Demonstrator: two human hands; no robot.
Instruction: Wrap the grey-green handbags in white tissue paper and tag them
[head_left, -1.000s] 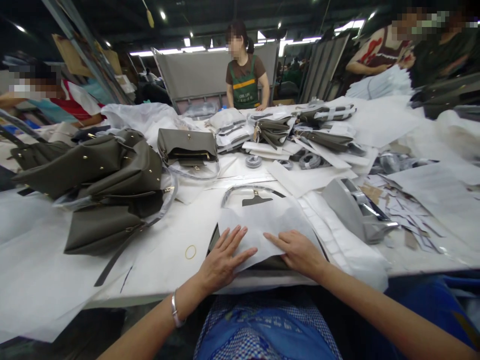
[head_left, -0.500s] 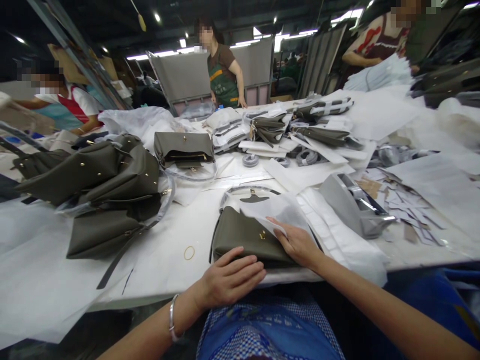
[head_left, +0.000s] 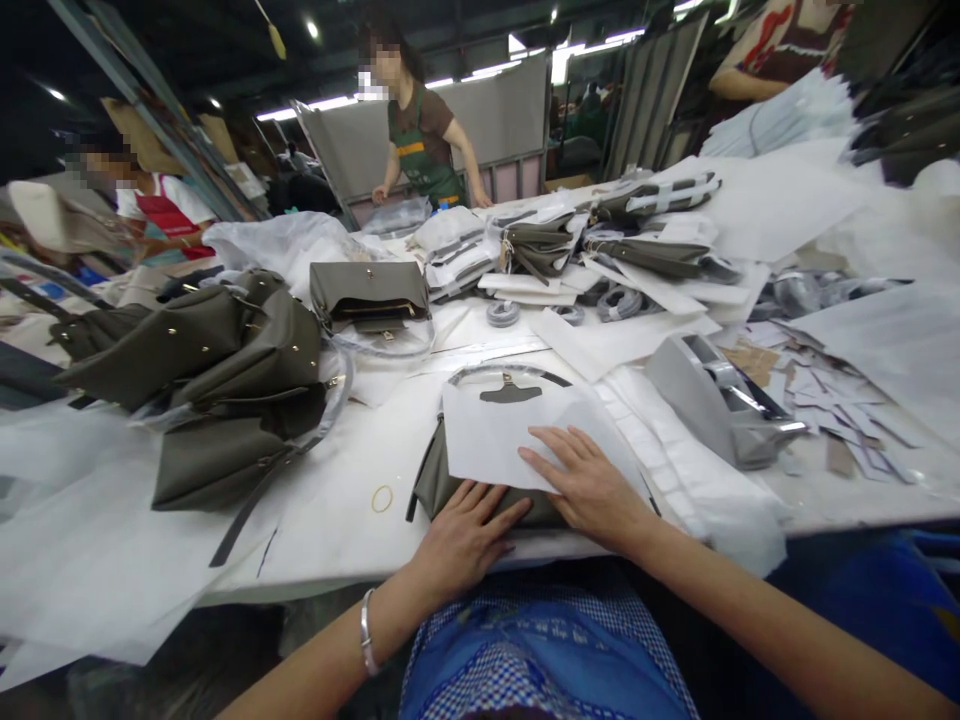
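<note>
An olive-green handbag (head_left: 430, 470) lies on the table right in front of me. A white sheet of paper (head_left: 487, 437) is spread over most of its front, and a dark flap tab (head_left: 510, 395) shows above the sheet. My left hand (head_left: 469, 528) rests on the bag's lower front, fingers stretched out, fingertips at the paper's lower edge. Flat on the right part of the paper lies my right hand (head_left: 592, 485), its fingers spread. The bag's plastic-wrapped handle (head_left: 480, 372) arches out behind it.
Several olive bags (head_left: 217, 350) are heaped at the left, and another handbag (head_left: 369, 290) stands behind. On the right are white wrapping sheets (head_left: 667, 450), a grey tape dispenser (head_left: 712, 400) and paper scraps (head_left: 832, 400). A rubber band (head_left: 382, 499) lies left of my bag. Co-workers stand around the table.
The white paper now lies flat over the bag's front and covers its gold clasp. My right hand has opened from gripping the paper's edge to lying on it. My left hand has shifted slightly up.
</note>
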